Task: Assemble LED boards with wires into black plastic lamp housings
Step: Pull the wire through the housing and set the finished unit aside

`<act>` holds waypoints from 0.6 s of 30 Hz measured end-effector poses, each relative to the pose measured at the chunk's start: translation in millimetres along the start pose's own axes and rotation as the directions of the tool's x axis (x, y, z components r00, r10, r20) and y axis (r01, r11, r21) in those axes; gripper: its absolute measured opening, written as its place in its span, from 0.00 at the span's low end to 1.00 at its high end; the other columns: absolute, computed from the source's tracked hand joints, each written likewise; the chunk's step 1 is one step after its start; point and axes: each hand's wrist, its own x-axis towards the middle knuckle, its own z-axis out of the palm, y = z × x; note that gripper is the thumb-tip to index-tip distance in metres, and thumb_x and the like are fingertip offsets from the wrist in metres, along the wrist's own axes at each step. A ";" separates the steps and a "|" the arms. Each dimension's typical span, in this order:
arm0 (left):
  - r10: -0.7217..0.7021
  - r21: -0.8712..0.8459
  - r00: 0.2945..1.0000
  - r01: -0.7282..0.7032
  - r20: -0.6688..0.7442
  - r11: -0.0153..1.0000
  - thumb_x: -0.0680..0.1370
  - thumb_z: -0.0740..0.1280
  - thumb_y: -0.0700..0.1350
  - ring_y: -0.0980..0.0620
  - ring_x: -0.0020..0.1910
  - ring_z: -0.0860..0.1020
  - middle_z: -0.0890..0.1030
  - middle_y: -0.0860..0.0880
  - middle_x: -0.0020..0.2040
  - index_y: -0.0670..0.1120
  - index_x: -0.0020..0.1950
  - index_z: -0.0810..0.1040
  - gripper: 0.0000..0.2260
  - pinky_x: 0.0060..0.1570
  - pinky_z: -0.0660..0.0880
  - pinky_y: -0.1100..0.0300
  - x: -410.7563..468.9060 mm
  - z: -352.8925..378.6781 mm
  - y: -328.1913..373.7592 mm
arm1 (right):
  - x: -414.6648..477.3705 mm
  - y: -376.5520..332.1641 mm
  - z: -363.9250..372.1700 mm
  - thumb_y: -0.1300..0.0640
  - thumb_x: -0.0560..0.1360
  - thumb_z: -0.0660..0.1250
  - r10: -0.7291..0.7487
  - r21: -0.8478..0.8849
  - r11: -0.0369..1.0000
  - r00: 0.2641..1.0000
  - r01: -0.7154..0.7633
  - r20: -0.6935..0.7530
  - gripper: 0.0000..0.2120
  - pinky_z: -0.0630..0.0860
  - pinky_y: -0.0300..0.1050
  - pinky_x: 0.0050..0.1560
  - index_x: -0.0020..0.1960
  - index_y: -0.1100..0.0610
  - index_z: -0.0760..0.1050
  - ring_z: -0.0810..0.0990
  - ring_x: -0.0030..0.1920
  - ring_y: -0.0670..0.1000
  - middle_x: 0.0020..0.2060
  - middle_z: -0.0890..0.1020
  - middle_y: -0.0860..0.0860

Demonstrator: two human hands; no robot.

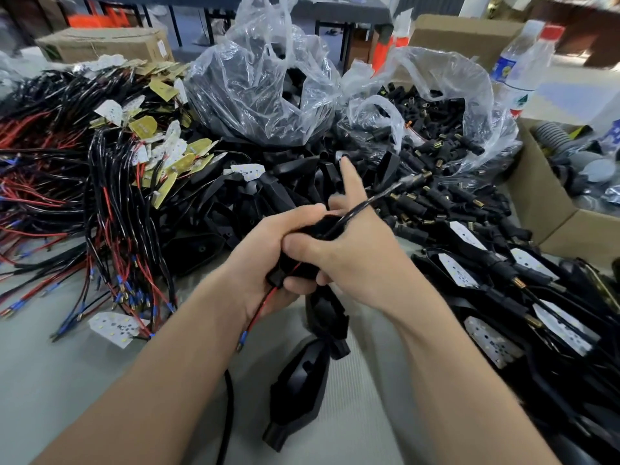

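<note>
**Both hands on one housing, stock piled all round**

The left hand has its fingers curled round a black plastic lamp housing, held above the grey table top at centre. The right hand grips the same housing with thumb and lower fingers, its index finger straight and pointing away. A glossy black cable runs out of the grip, up and to the right. A thin red wire with a blue-sleeved terminal hangs below the left palm. Another black housing shell lies on the table between the forearms.

Surroundings:
- Left: a tangled heap of red and black wire harnesses with white and yellow LED boards on it; one loose white LED board lies on the table
- Behind the hands: a pile of empty black housings
- Back centre: a clear plastic bag of black parts
- Back right: a clear plastic bag of black brass-tipped connectors
- Right: a stack of wired housings with boards fitted, touching the right forearm
- Far right: an open brown cardboard box
- Behind that box: a clear plastic bottle with a red cap
- Back left: a closed brown cardboard carton

The bottle label and the carton sticker are too blurred to read
</note>
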 end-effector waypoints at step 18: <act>0.437 -0.043 0.718 -0.543 -0.541 0.838 0.82 0.60 0.32 0.47 0.41 0.84 0.82 0.45 0.41 0.41 0.55 0.76 0.08 0.42 0.81 0.56 18.3 -5.7 0.5 | -14.3 6.8 28.0 0.54 0.72 0.72 0.106 0.067 0.992 0.994 -0.107 0.029 0.10 0.80 0.47 0.39 0.53 0.46 0.79 0.82 0.30 0.44 0.34 0.87 0.48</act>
